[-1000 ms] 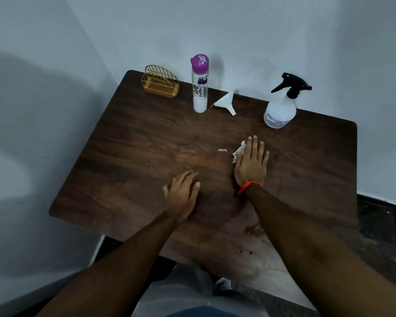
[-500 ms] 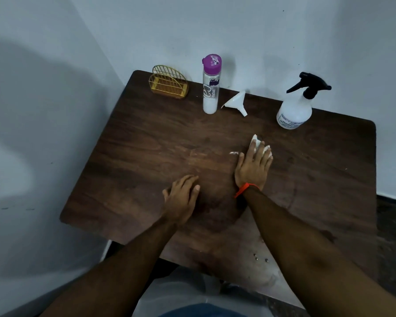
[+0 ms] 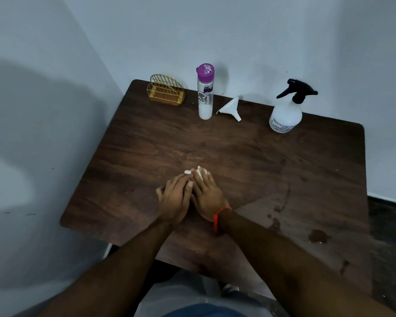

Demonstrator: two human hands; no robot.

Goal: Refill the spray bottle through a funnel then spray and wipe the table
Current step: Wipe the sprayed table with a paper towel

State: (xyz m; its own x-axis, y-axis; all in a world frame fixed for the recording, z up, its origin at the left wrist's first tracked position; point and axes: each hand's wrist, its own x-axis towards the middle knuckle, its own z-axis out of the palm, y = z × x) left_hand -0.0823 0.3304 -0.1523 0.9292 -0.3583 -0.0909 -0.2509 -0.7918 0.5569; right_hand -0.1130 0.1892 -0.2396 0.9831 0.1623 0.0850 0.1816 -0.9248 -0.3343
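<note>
Left hand [image 3: 174, 200] and right hand [image 3: 207, 197] lay flat, touching, mid-way across the desk [image 3: 249, 152] — fingers straight over a white tissue [image 3: 200, 174], mostly hidden beneath them. The spray bottle [image 3: 286, 115] stood at the far edge.

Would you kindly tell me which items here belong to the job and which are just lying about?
Job: white spray bottle with black trigger; white plastic funnel; clear purple-capped bottle; white tissue wad; dark wooden table.
Lying about: gold wire holder.
</note>
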